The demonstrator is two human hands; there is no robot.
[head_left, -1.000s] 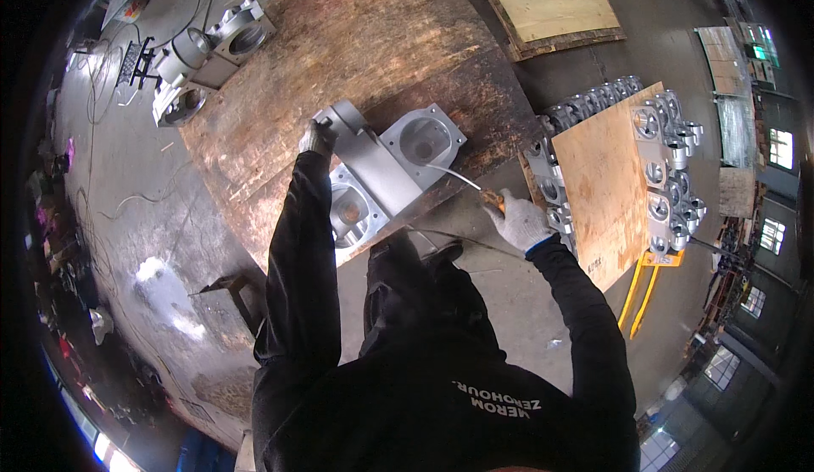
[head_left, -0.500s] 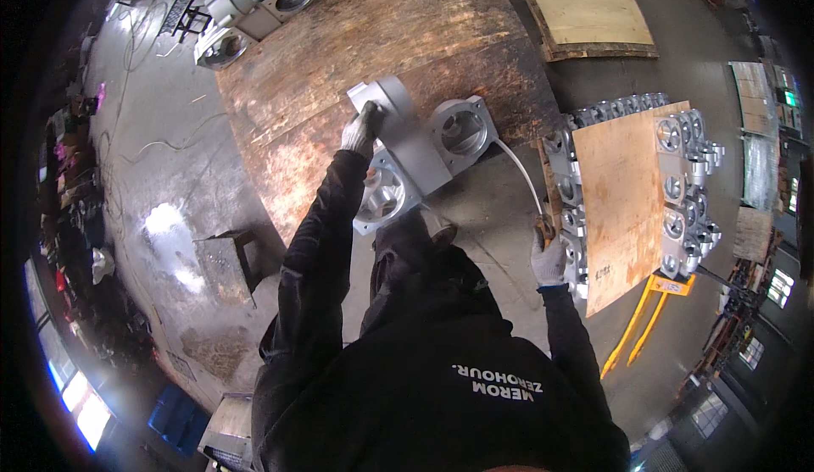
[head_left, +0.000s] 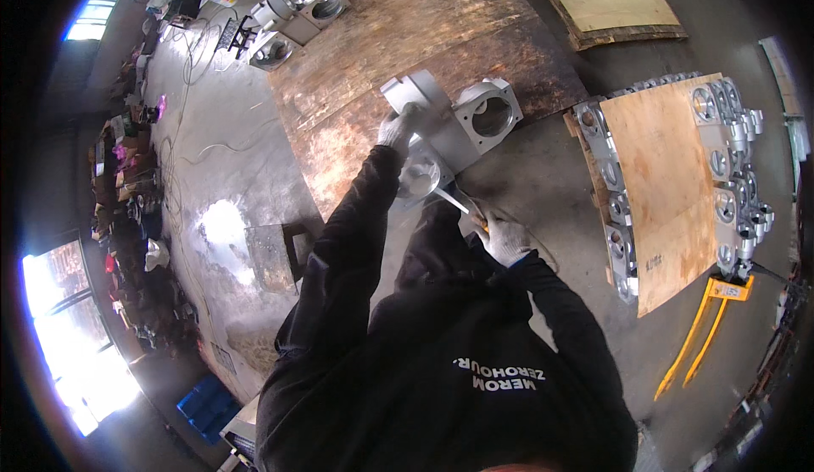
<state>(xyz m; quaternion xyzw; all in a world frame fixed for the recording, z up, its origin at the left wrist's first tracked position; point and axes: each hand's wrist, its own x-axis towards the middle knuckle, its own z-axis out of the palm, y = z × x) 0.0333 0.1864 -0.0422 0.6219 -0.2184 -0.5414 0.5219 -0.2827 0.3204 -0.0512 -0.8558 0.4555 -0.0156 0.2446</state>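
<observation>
A grey metal casting [head_left: 451,143] with round open bores stands at the near edge of a worn wooden board. My left hand [head_left: 400,128], in a pale work glove, is closed on its raised cylindrical part at the upper left. Low and to the right, my gloved right hand [head_left: 507,240] is wrapped around an air blow gun with a long, thin pale tube [head_left: 453,201]. The tube's tip is at the near ring-shaped bore of the casting [head_left: 420,175]; whether it touches the metal I cannot tell. A thin hose trails behind the right hand.
The wooden board [head_left: 381,31] spreads ahead, with another casting [head_left: 292,27] at its far left corner. On the right, a plywood sheet [head_left: 666,192] lies among rows of similar castings, near a yellow pallet-jack frame [head_left: 700,336]. A metal box [head_left: 273,256] sits left on the floor.
My right hand has swung left and inward, bringing the tube from the right-hand bore to the near one. The left hand stays on the casting, which looks slightly turned. The view has shifted.
</observation>
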